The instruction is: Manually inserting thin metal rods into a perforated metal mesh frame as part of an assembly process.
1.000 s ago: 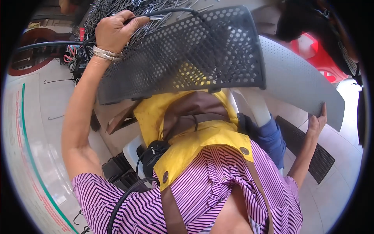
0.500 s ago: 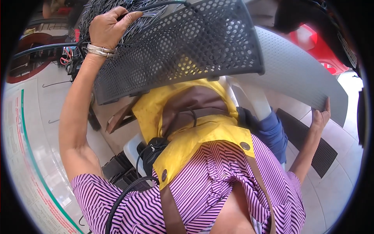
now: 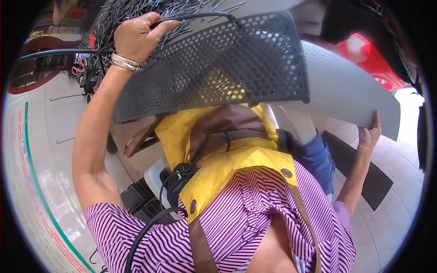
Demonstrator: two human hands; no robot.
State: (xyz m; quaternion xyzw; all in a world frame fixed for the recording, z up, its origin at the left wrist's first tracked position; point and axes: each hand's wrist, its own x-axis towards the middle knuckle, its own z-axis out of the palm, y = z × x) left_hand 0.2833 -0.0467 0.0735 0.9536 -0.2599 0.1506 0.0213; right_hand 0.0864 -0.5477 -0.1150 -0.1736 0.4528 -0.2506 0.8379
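The left hand [image 3: 136, 38] had lifted the dark perforated panel [image 3: 218, 68] toward twelve o'clock, gripping it; the right hand [image 3: 369, 136] clasped the grey panel [image 3: 346, 86] at three

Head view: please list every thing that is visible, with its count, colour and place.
perforated dark panel: one, dark grey, top centre, left hand grips its corner
perforated light panel: one, pale grey, right, behind the dark one
metal rods: many, grey, top left
black mat: one, floor at right
red object: one, upper right
apron: one, yellow, centre
striped shirt: one, purple, bottom
left hand: closed on dark panel
right hand: under light panel's lower edge
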